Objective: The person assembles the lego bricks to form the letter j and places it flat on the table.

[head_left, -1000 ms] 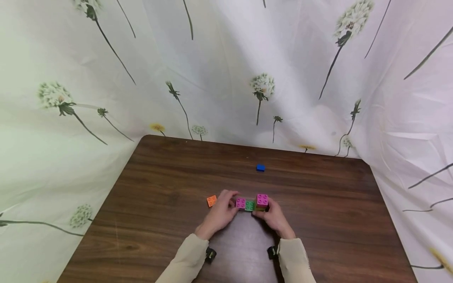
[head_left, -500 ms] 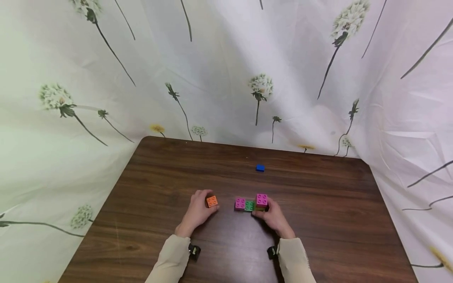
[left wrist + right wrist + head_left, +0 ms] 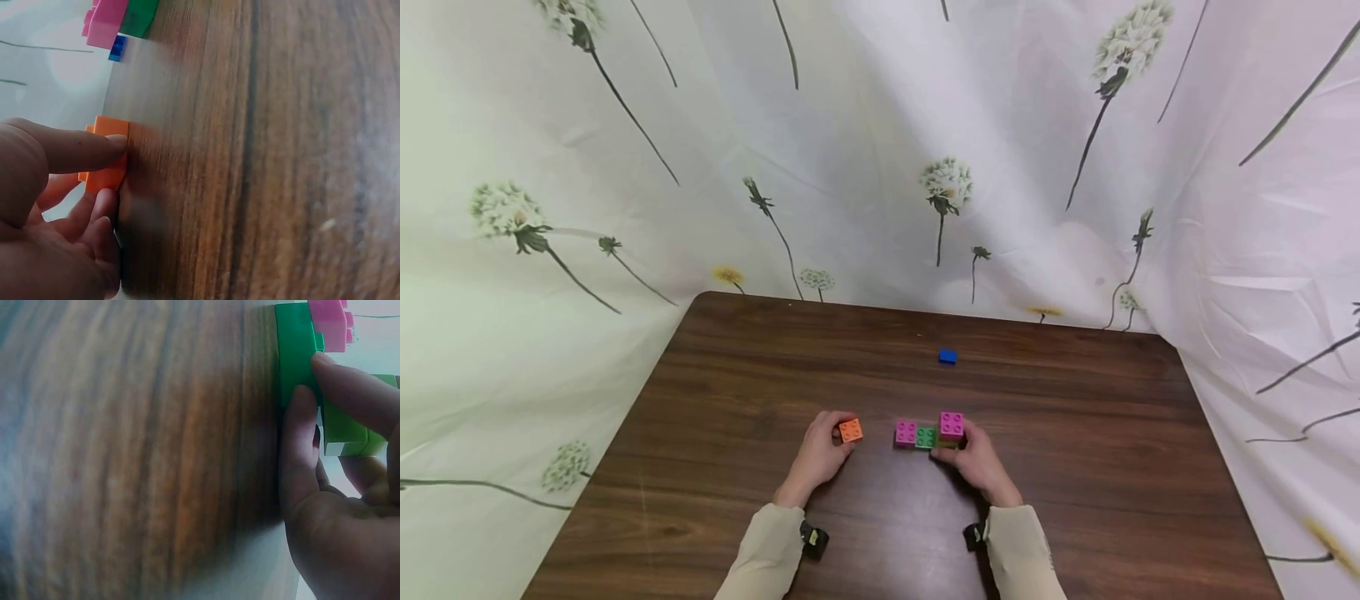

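Note:
My left hand (image 3: pixel 817 454) pinches an orange toy building brick (image 3: pixel 851 431) between thumb and fingers, low against the table. In the left wrist view the thumb lies across the near side of the brick (image 3: pixel 106 169). To its right stands a built piece: a green base brick (image 3: pixel 925 437), a pink brick (image 3: pixel 906 432) on its left end, and a taller stack at the right topped by another pink brick (image 3: pixel 951 423). Around that right end my right hand (image 3: pixel 981 467) curls its fingers. A lime green brick (image 3: pixel 344 428) of the stack shows in the right wrist view, partly behind the fingers.
A blue brick (image 3: pixel 948 357) lies alone farther back on the dark wooden table (image 3: pixel 1060 400). Behind the table hangs a pale curtain (image 3: pixel 865 167) with a dandelion print. Both wrists wear a small black camera (image 3: pixel 814 540).
My left hand has left the pink end of the built piece, moved left and taken hold of the orange brick. The right hand has stayed on the stack.

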`<action>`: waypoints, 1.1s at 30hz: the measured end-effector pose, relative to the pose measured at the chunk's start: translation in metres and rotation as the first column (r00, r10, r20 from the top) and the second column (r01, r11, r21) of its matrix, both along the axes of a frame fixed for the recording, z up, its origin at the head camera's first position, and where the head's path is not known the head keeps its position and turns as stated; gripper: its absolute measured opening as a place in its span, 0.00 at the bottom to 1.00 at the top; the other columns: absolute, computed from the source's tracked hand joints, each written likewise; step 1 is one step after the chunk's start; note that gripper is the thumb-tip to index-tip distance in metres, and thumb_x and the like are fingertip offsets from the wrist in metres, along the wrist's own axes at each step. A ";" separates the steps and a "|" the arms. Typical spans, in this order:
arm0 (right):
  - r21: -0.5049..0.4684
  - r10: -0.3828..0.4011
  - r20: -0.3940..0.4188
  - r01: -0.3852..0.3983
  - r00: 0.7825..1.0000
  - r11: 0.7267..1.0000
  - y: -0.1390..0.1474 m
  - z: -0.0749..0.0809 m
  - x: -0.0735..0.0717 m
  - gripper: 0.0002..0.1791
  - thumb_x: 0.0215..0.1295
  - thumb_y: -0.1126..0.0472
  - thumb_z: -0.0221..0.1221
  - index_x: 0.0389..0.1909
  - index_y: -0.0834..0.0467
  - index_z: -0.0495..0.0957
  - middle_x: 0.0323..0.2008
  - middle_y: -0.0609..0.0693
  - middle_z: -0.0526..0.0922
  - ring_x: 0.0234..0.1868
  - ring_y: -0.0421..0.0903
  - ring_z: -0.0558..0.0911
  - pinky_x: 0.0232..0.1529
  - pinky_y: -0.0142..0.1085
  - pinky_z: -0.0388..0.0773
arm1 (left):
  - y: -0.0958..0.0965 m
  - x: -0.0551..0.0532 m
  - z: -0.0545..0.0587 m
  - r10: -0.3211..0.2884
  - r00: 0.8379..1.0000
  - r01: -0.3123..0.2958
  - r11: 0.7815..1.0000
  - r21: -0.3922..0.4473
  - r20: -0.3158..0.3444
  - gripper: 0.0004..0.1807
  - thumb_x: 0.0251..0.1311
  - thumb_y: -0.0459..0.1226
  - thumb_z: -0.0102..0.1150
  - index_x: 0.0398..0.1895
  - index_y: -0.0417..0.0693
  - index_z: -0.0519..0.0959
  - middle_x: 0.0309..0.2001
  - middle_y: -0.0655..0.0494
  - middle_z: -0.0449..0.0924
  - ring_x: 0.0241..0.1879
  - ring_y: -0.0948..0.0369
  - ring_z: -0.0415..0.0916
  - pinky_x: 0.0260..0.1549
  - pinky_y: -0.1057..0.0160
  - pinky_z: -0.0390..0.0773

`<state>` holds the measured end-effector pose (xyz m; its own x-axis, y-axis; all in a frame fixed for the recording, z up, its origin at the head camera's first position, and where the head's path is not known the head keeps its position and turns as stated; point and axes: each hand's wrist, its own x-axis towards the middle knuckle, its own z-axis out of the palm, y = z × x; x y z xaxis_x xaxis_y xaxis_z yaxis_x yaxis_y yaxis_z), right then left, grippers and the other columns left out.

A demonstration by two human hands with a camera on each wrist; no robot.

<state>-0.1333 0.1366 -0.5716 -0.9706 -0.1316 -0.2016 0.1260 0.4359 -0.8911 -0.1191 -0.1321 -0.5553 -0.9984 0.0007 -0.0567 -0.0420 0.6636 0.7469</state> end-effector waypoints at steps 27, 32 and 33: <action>-0.007 0.004 -0.007 -0.004 1.000 1.000 -0.002 -0.002 0.000 0.19 0.51 0.64 0.71 0.44 0.58 0.78 0.41 0.50 0.82 0.45 0.45 0.77 0.50 0.43 0.73 | 0.024 -0.003 0.018 0.029 1.000 -0.030 0.992 0.125 0.012 0.22 0.58 0.32 0.64 0.57 0.46 0.75 0.41 0.52 0.73 0.39 0.59 0.68 0.37 0.65 0.67; -0.028 0.006 0.006 -0.006 1.000 1.000 0.000 -0.002 0.000 0.21 0.51 0.62 0.71 0.47 0.58 0.78 0.43 0.51 0.82 0.46 0.45 0.77 0.51 0.44 0.73 | 0.044 -0.007 0.036 -0.031 0.999 0.032 0.988 0.148 -0.013 0.22 0.59 0.33 0.64 0.58 0.48 0.75 0.43 0.53 0.73 0.39 0.59 0.69 0.36 0.67 0.69; -0.040 0.003 0.015 -0.003 1.000 0.999 0.000 -0.002 0.000 0.22 0.50 0.61 0.72 0.48 0.57 0.78 0.43 0.50 0.82 0.46 0.45 0.77 0.51 0.43 0.73 | 0.047 -0.007 0.039 -0.044 0.999 0.046 0.988 0.151 -0.014 0.22 0.59 0.33 0.63 0.58 0.48 0.75 0.43 0.53 0.73 0.39 0.59 0.69 0.36 0.67 0.69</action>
